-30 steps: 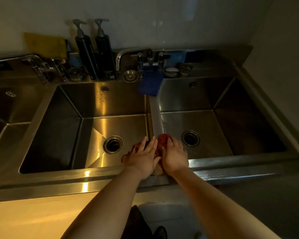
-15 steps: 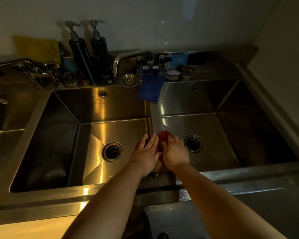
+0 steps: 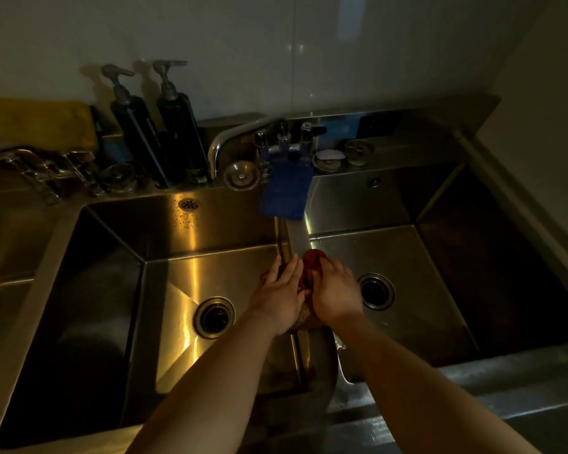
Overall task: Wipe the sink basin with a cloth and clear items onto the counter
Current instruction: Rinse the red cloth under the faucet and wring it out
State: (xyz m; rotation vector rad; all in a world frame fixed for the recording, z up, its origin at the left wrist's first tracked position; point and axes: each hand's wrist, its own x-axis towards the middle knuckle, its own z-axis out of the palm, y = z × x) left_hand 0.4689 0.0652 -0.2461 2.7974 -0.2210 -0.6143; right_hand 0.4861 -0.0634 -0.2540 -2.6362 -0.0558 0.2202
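Red cloth (image 3: 312, 257) (mostly hidden) beneath left hand (image 3: 281, 296), right hand (image 3: 334, 291).

Two bare arms show from the near edge: the left forearm (image 3: 217, 381) and the right forearm (image 3: 423, 388). Both are smooth and slender, uncovered along the whole length in view, and taper toward narrow wrists. The left hand (image 3: 281, 290) and the right hand (image 3: 333, 290) are bare as well, seen from the back, with slim fingers and faintly marked knuckles in the dim light. The fingernails are too small and too dark to make out.
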